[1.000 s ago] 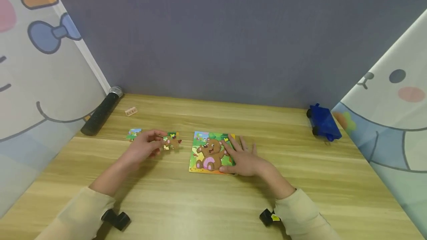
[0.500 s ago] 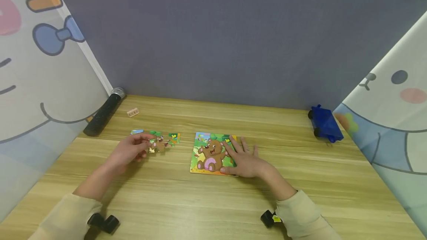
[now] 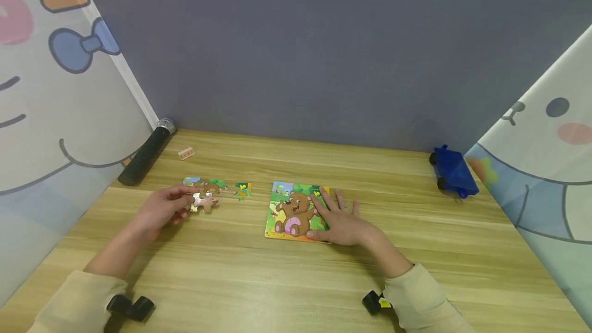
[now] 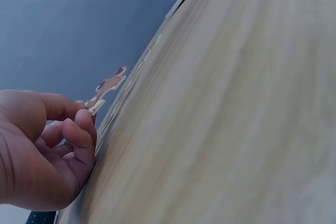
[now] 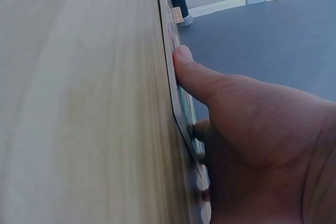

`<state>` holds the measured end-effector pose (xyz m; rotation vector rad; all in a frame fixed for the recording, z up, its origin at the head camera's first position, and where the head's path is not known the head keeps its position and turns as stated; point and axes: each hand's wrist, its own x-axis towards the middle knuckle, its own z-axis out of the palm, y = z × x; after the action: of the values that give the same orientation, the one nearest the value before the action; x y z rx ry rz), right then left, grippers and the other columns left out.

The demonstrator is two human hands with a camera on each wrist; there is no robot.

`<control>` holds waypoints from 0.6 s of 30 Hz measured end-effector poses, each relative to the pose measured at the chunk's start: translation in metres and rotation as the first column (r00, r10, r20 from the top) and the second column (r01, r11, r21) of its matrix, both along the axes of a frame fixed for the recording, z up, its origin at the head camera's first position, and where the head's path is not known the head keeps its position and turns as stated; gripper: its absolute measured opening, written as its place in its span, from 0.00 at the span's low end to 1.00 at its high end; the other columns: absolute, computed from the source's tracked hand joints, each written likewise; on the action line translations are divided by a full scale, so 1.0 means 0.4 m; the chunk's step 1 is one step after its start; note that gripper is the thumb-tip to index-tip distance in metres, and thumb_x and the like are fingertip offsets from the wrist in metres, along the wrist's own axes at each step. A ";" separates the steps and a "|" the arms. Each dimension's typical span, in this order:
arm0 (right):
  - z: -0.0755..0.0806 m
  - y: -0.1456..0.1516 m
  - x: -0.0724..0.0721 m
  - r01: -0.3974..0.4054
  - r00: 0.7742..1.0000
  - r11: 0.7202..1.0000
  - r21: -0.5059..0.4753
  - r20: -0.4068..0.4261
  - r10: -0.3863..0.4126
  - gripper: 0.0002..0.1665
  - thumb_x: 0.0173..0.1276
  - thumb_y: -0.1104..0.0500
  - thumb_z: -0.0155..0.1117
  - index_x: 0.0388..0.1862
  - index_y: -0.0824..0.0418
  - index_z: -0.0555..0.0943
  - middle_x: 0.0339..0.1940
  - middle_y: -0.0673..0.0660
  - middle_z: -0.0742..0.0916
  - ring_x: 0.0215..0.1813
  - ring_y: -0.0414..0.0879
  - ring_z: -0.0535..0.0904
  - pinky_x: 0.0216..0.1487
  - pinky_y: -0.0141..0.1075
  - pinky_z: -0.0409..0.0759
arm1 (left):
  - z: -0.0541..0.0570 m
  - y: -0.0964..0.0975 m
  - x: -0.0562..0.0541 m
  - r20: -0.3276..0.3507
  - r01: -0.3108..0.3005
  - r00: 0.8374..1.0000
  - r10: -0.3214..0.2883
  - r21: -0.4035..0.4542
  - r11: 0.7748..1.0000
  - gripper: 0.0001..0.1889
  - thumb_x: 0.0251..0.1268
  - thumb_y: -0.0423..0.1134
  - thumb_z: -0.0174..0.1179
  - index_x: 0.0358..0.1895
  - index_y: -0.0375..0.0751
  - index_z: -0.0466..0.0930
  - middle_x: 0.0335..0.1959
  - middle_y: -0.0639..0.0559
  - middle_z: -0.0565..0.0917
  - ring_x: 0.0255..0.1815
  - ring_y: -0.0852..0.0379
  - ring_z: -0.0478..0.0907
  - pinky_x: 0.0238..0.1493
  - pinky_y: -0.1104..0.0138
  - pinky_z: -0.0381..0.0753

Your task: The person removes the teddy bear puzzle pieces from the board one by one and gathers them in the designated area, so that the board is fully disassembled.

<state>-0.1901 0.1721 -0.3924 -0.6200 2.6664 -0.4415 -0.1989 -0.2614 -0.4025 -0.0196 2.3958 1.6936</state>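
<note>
My left hand (image 3: 162, 212) pinches a jigsaw piece (image 3: 203, 203) with brown and pale parts between thumb and fingers. In the left wrist view, the piece (image 4: 109, 85) sticks out past the fingertips, tilted above the wood. Just behind it, loose jigsaw pieces (image 3: 213, 187) lie on the table, with a green and yellow corner piece (image 3: 242, 190) to their right. A square bear picture board (image 3: 291, 215) lies flat in the middle. My right hand (image 3: 339, 225) rests on its right side, fingers spread, covering part of the picture. The right wrist view shows the thumb on the board's edge.
A black microphone (image 3: 145, 155) leans along the left wall, near a small pink block (image 3: 187, 153). At the back right stands a blue toy cart (image 3: 453, 171) with black wheels. A grey panel (image 3: 296, 55) rises behind the wooden table (image 3: 259, 281).
My left hand has moved left with the pinched jigsaw piece, uncovering more of the loose pieces behind it. The right hand stays in place on the board.
</note>
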 end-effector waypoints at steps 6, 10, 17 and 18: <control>-0.001 0.000 -0.001 0.000 1.000 1.000 -0.001 -0.001 0.000 0.56 0.70 0.29 0.56 0.85 0.50 0.44 0.84 0.57 0.39 0.80 0.65 0.26 0.65 0.77 0.27 | 0.002 -0.023 0.001 -0.009 -0.010 1.000 0.010 -0.022 1.000 0.22 0.76 0.34 0.55 0.65 0.22 0.70 0.33 0.55 0.79 0.27 0.62 0.75 0.24 0.70 0.74; 0.000 -0.001 -0.002 0.000 1.000 1.000 -0.003 0.003 0.000 0.56 0.70 0.29 0.56 0.85 0.50 0.44 0.84 0.56 0.39 0.80 0.65 0.26 0.65 0.77 0.26 | -0.004 -0.044 0.002 -0.016 -0.008 1.000 0.008 -0.050 0.999 0.22 0.77 0.34 0.54 0.65 0.22 0.70 0.34 0.54 0.80 0.26 0.62 0.75 0.23 0.70 0.74; -0.001 0.001 -0.002 -0.004 1.000 1.000 0.001 -0.004 0.004 0.56 0.70 0.29 0.56 0.85 0.50 0.44 0.84 0.57 0.39 0.80 0.66 0.27 0.65 0.77 0.27 | -0.007 -0.071 0.003 -0.031 -0.031 0.999 0.029 -0.087 0.996 0.21 0.77 0.34 0.54 0.65 0.23 0.72 0.28 0.53 0.79 0.25 0.63 0.74 0.22 0.69 0.73; -0.001 0.001 -0.001 -0.005 1.000 1.000 0.001 -0.003 0.005 0.56 0.70 0.29 0.56 0.85 0.50 0.44 0.84 0.57 0.39 0.80 0.66 0.26 0.65 0.77 0.27 | -0.008 -0.074 0.003 -0.032 -0.034 0.999 0.031 -0.087 0.996 0.21 0.77 0.34 0.54 0.65 0.23 0.72 0.28 0.54 0.78 0.25 0.63 0.74 0.22 0.69 0.73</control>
<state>-0.1906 0.1725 -0.3928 -0.6278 2.6675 -0.4382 -0.1975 -0.2910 -0.4058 -0.0459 2.5039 1.6130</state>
